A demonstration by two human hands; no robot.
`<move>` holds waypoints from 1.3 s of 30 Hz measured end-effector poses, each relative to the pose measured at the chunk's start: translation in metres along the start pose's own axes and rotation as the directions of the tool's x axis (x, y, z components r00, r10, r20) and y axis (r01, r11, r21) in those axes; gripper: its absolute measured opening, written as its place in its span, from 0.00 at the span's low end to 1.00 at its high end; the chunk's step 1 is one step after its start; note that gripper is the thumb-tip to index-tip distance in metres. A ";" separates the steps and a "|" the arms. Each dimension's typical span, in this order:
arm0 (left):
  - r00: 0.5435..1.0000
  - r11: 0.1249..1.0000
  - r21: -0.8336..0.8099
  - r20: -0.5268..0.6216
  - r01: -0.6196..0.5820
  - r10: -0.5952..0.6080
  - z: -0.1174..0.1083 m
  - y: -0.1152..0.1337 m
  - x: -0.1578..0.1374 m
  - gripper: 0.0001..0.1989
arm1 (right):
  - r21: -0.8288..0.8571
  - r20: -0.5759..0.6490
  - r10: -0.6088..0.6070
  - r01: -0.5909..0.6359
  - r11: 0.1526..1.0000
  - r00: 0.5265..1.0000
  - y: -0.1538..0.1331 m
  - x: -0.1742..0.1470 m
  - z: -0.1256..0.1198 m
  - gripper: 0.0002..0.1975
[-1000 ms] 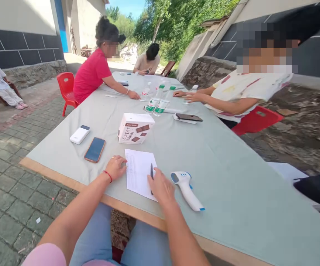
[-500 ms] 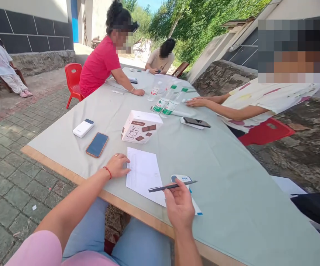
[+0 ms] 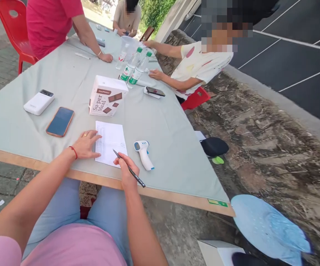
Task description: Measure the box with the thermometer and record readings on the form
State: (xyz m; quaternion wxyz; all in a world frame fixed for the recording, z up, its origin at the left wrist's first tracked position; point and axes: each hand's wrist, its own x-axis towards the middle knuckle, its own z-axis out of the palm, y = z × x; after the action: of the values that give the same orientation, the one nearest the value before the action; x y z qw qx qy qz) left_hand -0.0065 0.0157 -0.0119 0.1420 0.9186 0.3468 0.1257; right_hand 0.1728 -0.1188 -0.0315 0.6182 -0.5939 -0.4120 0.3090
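Head view looks down on a long surface (image 3: 176, 147) draped in pale green cloth, where the right hand (image 3: 126, 171) has its grip closed around a dark pen (image 3: 128, 168). Its tip rests on the near right part of a printed sheet (image 3: 110, 142), and the pen's long axis runs diagonally, tip pointing far and left, back end pointing near and right past the knuckles. The left hand (image 3: 85, 145) lies flat with fingers spread and holds nothing, pressing the sheet's left edge. That sheet lies near the surface's near edge, its long axis running near to far, between the two hands, so the right hand is the one already over the writing area. Just right of the sheet lies a white thermometer gun (image 3: 143, 155), apart from the hand. Farther off sit an orange-cased phone (image 3: 59, 121), a white power bank (image 3: 39, 102) and a snack box (image 3: 107, 96).
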 end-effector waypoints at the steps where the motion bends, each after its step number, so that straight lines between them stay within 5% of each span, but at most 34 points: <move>1: 1.000 1.000 0.020 0.000 0.002 -0.002 0.000 0.002 0.000 0.39 | -0.011 -0.009 0.026 -0.026 1.000 1.000 0.001 0.001 0.002 0.15; 11: 0.998 0.994 0.094 0.032 0.050 -0.053 0.003 0.017 -0.001 0.50 | -0.077 0.034 0.053 -0.050 0.996 0.998 0.011 -0.002 0.017 0.08; 39: 0.997 0.995 0.068 0.014 0.069 -0.071 0.008 0.017 0.000 0.51 | -0.250 0.086 0.036 -0.013 0.968 0.996 0.008 -0.003 0.024 0.06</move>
State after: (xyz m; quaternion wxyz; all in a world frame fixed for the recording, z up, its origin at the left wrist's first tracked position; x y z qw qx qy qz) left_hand 0.0064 0.0020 -0.0131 0.1183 0.9111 0.3816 0.1012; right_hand 0.1511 -0.1085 -0.0407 0.5156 -0.6575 -0.4676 0.2886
